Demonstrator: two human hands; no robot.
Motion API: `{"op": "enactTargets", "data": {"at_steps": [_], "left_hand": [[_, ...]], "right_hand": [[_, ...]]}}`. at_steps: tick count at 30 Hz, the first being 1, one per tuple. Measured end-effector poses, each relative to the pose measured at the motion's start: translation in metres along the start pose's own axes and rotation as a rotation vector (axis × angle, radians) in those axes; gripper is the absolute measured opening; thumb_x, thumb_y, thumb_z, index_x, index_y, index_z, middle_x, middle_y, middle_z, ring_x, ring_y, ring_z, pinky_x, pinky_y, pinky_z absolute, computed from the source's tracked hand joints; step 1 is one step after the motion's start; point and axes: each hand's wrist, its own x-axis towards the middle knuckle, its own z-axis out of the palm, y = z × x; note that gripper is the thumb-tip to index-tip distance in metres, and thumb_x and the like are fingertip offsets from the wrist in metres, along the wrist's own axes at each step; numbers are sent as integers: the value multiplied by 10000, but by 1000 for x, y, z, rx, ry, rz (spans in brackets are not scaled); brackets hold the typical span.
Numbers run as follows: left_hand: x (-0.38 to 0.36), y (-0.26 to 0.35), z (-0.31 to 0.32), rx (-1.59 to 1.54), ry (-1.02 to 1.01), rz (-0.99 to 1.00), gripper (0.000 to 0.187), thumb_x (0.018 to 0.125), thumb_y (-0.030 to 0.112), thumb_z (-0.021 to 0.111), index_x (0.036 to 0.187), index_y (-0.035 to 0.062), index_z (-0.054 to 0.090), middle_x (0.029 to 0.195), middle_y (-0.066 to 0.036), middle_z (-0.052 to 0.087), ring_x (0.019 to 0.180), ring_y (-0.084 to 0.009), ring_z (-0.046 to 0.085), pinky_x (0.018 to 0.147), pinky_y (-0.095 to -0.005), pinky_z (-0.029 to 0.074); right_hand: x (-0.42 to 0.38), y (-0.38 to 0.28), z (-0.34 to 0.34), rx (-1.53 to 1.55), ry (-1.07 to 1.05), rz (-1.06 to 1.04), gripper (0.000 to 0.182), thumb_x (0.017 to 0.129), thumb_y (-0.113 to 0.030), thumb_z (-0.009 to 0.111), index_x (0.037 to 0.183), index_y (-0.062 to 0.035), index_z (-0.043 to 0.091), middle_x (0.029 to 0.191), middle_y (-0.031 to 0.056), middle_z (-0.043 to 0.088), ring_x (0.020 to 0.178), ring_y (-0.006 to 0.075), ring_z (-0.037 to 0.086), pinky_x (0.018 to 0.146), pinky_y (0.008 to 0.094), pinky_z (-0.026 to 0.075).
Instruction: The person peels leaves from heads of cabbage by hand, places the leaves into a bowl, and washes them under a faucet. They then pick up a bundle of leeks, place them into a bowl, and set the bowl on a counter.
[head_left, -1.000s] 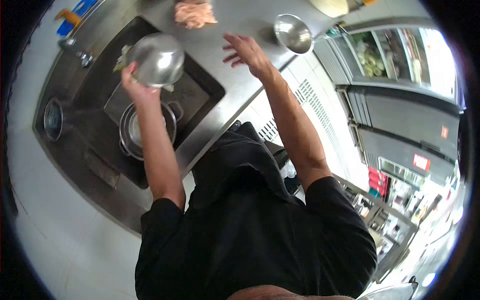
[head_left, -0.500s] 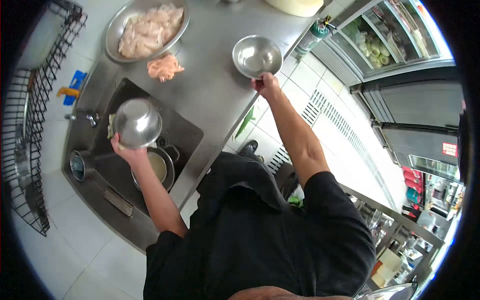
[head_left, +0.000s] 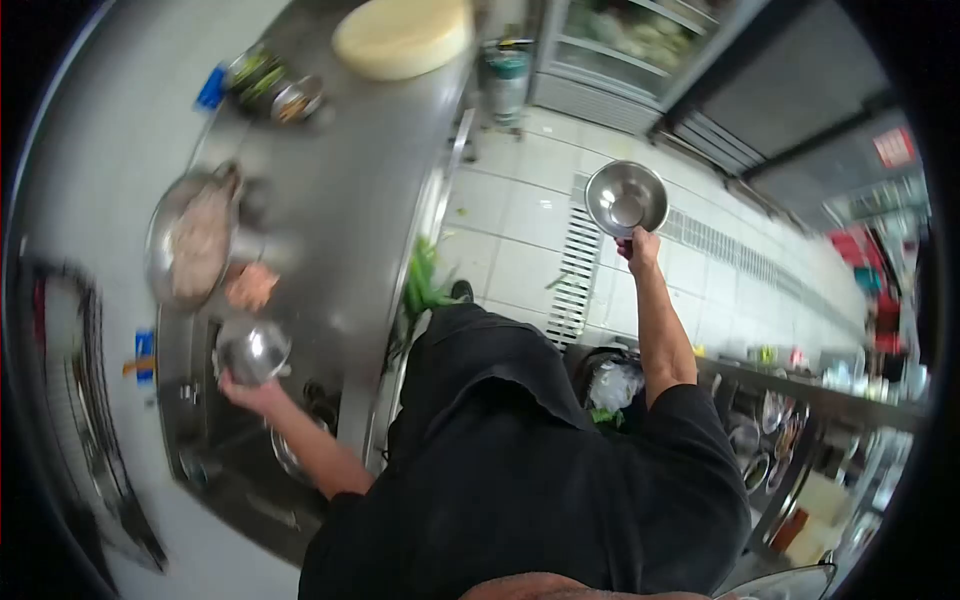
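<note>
My left hand (head_left: 247, 393) grips the edge of a steel bowl (head_left: 254, 349), whose rounded underside faces up, over the corner of the sink (head_left: 235, 490). Held out over the tiled floor, a second steel bowl (head_left: 627, 197) is pinched at its near rim by my right hand (head_left: 641, 250); its inside faces up and shows no contents. Beyond the left bowl, a pale orange-pink lump (head_left: 252, 287) lies on the steel counter (head_left: 335, 170). Beside it stands a wide metal basin (head_left: 160, 250) of pale raw meat pieces (head_left: 203, 240), blurred by motion.
A thick round chopping block (head_left: 405, 38) and a container of green vegetables (head_left: 265, 85) stand farther along the counter. Green leaves (head_left: 425, 278) hang by its edge. A green cylinder (head_left: 507, 85) stands on the floor near a glass-fronted fridge (head_left: 640, 45). Shelving (head_left: 820, 395) with kitchenware is at right.
My view has turned toward the floor side. My right hand has carried its bowl away from the counter edge, out over the floor. The left hand keeps its bowl above the sink.
</note>
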Motion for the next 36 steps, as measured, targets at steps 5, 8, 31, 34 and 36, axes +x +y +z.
{"op": "enactTargets", "data": {"at_steps": [5, 8, 31, 34, 36], "left_hand": [[45, -82, -9, 947, -414, 1054, 581, 693, 173, 855, 1159, -48, 588, 1152, -193, 621, 1021, -310, 611, 931, -429, 496], [1, -165, 114, 397, -312, 21, 569, 713, 202, 813, 1174, -42, 585, 1174, -191, 614, 1047, -318, 603, 940, -442, 491], [-745, -708, 710, 557, -1465, -1611, 680, 734, 339, 637, 1330, 34, 517, 1327, -172, 565, 1219, -366, 536, 1030, -566, 426], [-870, -705, 699, 592, -1569, -1738, 671, 730, 309, 629, 1329, 28, 518, 1325, -173, 566, 1218, -363, 539, 1034, -560, 429], [-943, -723, 693, 629, -1625, -1713, 661, 723, 301, 635, 1318, 35, 525, 1312, -165, 575, 1204, -365, 550, 1022, -566, 444]], "right_hand": [[51, 12, -133, 64, 254, 205, 184, 883, -184, 561, 1009, -58, 606, 825, 117, 665, 674, 206, 662, 534, 364, 533], [66, 8, -165, 185, 311, 368, 217, 861, -91, 528, 1044, 4, 597, 823, 160, 664, 623, 223, 688, 474, 367, 525], [38, -2, -275, 1212, 883, 338, 247, 840, -77, 516, 1047, 56, 534, 790, 141, 640, 591, 190, 627, 480, 309, 504], [60, -15, -321, 1219, 909, 334, 252, 830, -81, 517, 1042, 54, 540, 797, 149, 648, 595, 186, 627, 483, 311, 504], [78, -27, -355, 1241, 874, 337, 237, 830, -86, 511, 1018, 53, 552, 811, 170, 664, 588, 177, 621, 481, 315, 507]]}}
